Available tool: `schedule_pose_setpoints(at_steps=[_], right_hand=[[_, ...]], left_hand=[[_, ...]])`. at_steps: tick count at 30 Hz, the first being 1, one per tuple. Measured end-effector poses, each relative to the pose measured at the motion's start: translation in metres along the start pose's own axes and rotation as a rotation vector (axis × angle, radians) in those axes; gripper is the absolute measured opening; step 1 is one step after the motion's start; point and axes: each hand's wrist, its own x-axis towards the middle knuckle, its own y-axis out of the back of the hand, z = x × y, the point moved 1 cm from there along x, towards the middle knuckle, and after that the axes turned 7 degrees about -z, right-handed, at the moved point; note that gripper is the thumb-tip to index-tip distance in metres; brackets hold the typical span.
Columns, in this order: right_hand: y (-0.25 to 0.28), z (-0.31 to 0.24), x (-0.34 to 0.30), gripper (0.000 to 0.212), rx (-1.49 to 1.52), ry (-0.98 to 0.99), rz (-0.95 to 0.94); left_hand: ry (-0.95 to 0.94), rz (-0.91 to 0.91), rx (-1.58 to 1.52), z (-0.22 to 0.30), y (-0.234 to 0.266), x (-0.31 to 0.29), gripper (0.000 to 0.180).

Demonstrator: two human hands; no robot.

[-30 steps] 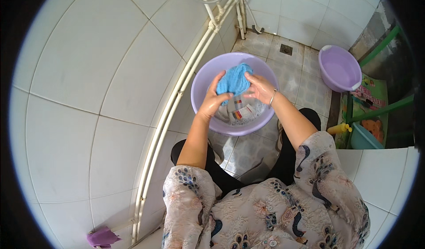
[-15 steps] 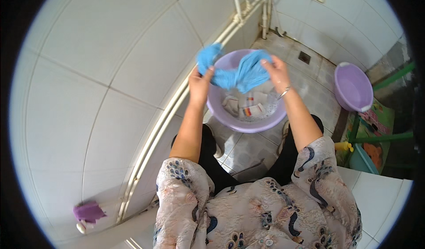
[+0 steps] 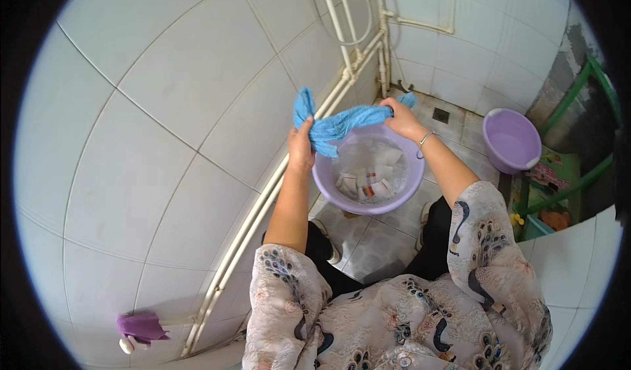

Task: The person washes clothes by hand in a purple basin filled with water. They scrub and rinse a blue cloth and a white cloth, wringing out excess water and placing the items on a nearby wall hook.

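Observation:
A blue towel is stretched in a twisted strip above the far part of a purple basin. My left hand is closed round its left end, with one part sticking up and another hanging down over the basin's rim. The right hand, a thin bracelet on its wrist, grips the other end, and a short tip pokes out beyond the fingers. Sudsy water fills the basin below. In it lie white cloth pieces, some with red and orange stripes.
The basin stands on grey floor tiles between my feet. White pipes run along the tiled wall at left. A second purple basin stands at right, beside a green frame. A floor drain lies beyond. A purple cloth hangs at lower left.
The towel has gone from two bunched lumps to a longer, tighter strip. My right hand has turned over, knuckles up. The whole view has shifted slightly.

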Motion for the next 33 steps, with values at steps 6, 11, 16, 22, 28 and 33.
schedule_pose_setpoints(at_steps=[6,11,16,22,28,33], right_hand=[[0.007,-0.104,-0.028,0.048,0.499,0.25,-0.339],[0.036,-0.145,-0.02,0.022,0.06,0.123,-0.395],[0.057,-0.212,-0.026,0.023,0.911,0.317,-0.107],[0.015,-0.199,0.007,0.022,0.418,0.222,-0.34],[0.018,-0.226,-0.021,0.023,0.898,0.286,-0.169],[0.027,-0.207,-0.013,0.038,1.073,0.246,-0.195]], left_hand=[[0.053,-0.294,-0.149,0.013,-0.059,0.006,0.036],[-0.007,-0.219,-0.064,0.061,-0.078,-0.018,0.049],[-0.249,-0.194,0.672,0.047,0.033,-0.01,0.032],[-0.213,-0.244,0.994,0.026,0.056,-0.027,0.048],[-0.078,-0.229,0.505,0.092,-0.018,-0.048,0.036],[0.115,-0.47,0.197,0.102,-0.079,-0.048,0.04]])
